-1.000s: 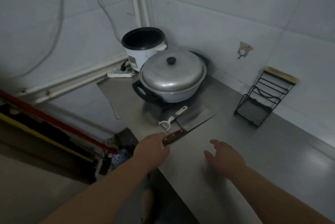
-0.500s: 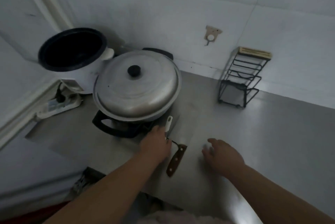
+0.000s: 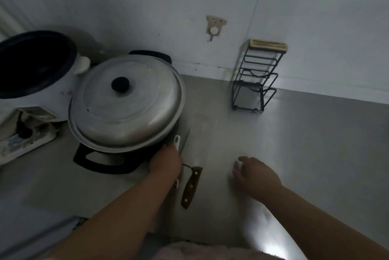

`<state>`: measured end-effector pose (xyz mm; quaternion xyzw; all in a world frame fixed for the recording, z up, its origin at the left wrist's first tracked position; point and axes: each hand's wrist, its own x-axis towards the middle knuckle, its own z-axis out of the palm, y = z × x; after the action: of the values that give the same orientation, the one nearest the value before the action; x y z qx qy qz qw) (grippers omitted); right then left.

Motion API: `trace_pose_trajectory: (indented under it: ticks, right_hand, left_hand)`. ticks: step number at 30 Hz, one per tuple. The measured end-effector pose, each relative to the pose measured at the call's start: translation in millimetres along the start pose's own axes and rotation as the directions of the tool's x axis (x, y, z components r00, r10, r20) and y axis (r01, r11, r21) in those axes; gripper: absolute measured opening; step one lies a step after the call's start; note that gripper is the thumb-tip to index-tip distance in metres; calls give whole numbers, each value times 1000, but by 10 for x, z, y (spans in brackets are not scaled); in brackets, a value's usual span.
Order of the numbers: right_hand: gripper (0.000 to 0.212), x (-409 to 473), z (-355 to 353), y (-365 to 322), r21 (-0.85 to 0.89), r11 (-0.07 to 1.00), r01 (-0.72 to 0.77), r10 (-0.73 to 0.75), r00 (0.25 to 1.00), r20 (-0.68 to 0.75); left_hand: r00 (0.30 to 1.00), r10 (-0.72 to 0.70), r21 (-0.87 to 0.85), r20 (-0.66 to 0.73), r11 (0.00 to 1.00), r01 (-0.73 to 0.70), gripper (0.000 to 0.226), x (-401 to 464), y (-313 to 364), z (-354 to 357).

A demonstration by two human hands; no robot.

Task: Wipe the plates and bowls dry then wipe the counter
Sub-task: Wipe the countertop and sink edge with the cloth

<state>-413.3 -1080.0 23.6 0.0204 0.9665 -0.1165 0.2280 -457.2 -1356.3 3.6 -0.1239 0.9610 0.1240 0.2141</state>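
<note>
Right hand (image 3: 255, 175) flat on counter (image 3: 315, 143), left hand (image 3: 166, 162) beside knife (image 3: 190, 186)

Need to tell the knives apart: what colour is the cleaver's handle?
Reddish-brown wood with pale rivets, on the cleaver handle; seen in the head view.

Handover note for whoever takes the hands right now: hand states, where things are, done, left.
Left hand: at the white-handled peeler beside the lidded aluminium pot; grip hidden.
Right hand: open, palm down over the steel counter, holding nothing.
Wooden-handled knife lies flat on the counter between the hands, blade toward the pot.
No plates, bowls or cloth in view, so nothing shows as wiped.
Left: find cloth and dishes, dry them, then wipe the counter.
</note>
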Motion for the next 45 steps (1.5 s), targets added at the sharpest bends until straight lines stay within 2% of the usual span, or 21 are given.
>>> trace_pose_trajectory:
  ticks: [4, 9, 17, 22, 35, 40, 45]
  right_hand:
    - [57, 1, -63, 67, 1, 1000, 16, -16, 1000, 4]
    - [58, -1, -226, 208, 29, 999, 34, -34, 999, -5]
    - [60, 112, -700, 453, 40, 993, 107, -102, 989, -105]
    - [61, 228, -1031, 543, 59, 991, 124, -111, 977, -184]
    - [59, 778, -1837, 249, 144, 985, 91, -26, 916, -400]
    - [56, 1096, -1966, 170, 142, 987, 73, -5, 904, -428]
    - [56, 1345, -1962, 206, 181, 982, 52, 35, 894, -447]
  left_hand:
    - [1000, -2, 69, 0, 998, 2, 29, -81, 2, -28]
    - [993, 81, 104, -91, 992, -71, 31, -262, 201, -161]
    - [962, 128, -70, -242, 986, -149, 25, -416, 756, -525]
    - [920, 165, -113, -356, 969, -218, 25, -337, 1068, -765]
    - [839, 258, -86, -478, 937, -338, 33, 577, 1648, -1800]
    - [848, 242, -127, -471, 933, -337, 39, 1021, 1788, -1952]
    - [860, 238, -142, -451, 932, -332, 35, 1422, 1854, -1936]
